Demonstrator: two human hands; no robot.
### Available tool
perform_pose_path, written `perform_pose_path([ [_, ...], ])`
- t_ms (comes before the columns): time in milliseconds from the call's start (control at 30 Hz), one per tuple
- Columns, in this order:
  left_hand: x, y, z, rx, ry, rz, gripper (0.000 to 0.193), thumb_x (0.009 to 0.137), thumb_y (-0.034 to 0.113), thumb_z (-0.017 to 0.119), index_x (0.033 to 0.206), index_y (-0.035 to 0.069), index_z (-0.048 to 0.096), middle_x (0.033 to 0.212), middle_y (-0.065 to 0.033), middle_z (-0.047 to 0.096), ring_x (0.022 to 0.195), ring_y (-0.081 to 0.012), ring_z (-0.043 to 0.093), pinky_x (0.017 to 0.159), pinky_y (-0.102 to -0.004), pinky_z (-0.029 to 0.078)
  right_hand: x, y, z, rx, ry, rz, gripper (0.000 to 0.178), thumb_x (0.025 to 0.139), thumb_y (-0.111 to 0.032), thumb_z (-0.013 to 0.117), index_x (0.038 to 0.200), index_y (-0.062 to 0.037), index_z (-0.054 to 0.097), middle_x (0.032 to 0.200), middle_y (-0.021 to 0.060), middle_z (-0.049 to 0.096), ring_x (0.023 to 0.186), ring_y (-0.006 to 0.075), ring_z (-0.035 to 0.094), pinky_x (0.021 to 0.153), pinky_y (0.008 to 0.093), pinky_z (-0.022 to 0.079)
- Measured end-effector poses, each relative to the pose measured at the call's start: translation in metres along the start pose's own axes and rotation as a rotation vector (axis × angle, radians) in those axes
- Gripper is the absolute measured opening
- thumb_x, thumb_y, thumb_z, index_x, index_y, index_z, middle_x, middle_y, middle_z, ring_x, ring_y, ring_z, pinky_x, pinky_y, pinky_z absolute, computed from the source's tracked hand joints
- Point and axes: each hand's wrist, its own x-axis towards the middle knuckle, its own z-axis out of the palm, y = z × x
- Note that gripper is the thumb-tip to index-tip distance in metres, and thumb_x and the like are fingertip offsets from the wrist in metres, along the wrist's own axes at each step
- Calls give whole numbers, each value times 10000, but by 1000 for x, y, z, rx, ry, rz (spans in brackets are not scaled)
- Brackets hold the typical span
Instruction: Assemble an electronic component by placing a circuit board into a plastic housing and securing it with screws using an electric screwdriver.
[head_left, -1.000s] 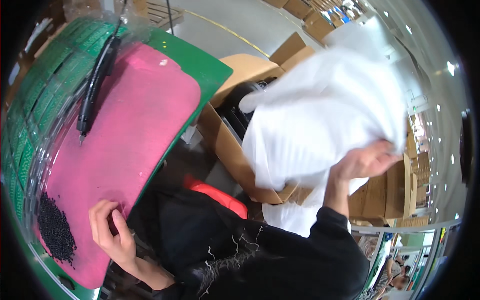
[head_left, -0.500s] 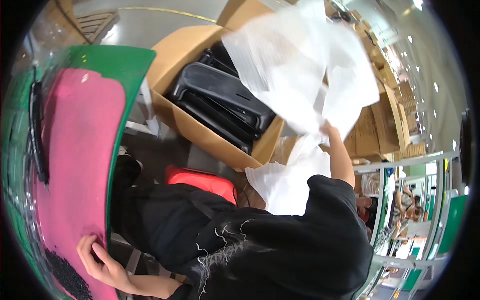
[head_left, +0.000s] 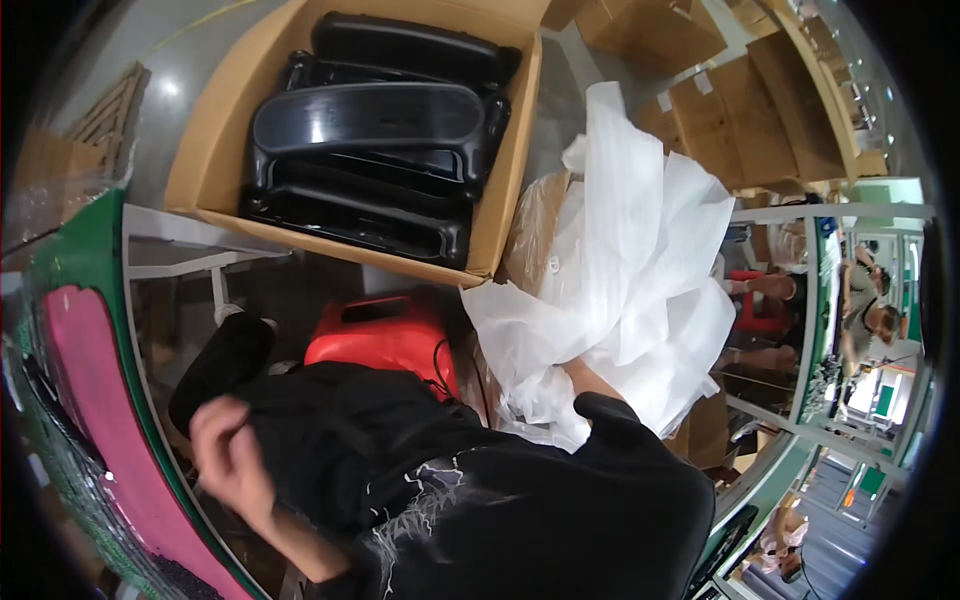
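My left hand [head_left: 232, 455] is in the air beside the pink mat, blurred, with its fingers loosely bent and apart and nothing seen in them. My right forearm [head_left: 597, 382] reaches into a heap of white foam sheets [head_left: 650, 260]; the hand itself is hidden by them. Left of the foam, an open cardboard box [head_left: 215, 165] holds several glossy black molded plastic parts [head_left: 370, 118], long and frame-like, lying over one another. The foam heap rests against something wrapped in clear plastic [head_left: 540, 225].
A red plastic stool [head_left: 385, 335] stands just before me. Along the left runs a green-edged bench with a pink mat [head_left: 100, 400]. Cardboard boxes [head_left: 740, 125] stand at the far right. Other people [head_left: 870, 310] are among the frames and benches on the right.
The foam sheets, lifted over the box before, now lie in a heap right of it, with my right hand lowered among them. My left hand has come off the pink mat. The view has shifted.
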Motion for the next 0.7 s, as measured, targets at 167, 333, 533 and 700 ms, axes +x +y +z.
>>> perform_pose_path([
  [167,6,-19,173,54,-923,-115,726,796,158,703,1386,-29,322,1367,-233,417,1254,-358,438,1063,-407,356,1,-13,84,228,-111,-30,521,931,-265,476,1389,-28,400,1215,184,603,1183,350,520,1133,468,212],
  [333,-4,47,273,194,-1025,251,862,757,239,754,1433,13,270,1476,-232,262,1345,-414,295,1102,-474,280,17,-57,169,487,-198,-75,528,930,-273,482,1391,-29,399,1226,181,596,1186,344,519,1134,468,213],
  [533,36,133,401,216,-1008,635,819,737,203,757,1428,85,334,1520,-221,187,1377,-421,231,1097,-501,270,9,-117,240,779,-290,-63,536,929,-282,490,1392,-30,397,1239,178,589,1189,338,518,1134,468,215],
  [700,33,134,496,346,-1030,719,766,787,266,680,1448,107,325,1520,-209,216,1381,-408,243,1099,-501,271,-55,-154,255,967,-423,39,543,928,-290,497,1394,-30,396,1249,175,583,1192,332,518,1135,468,216],
])
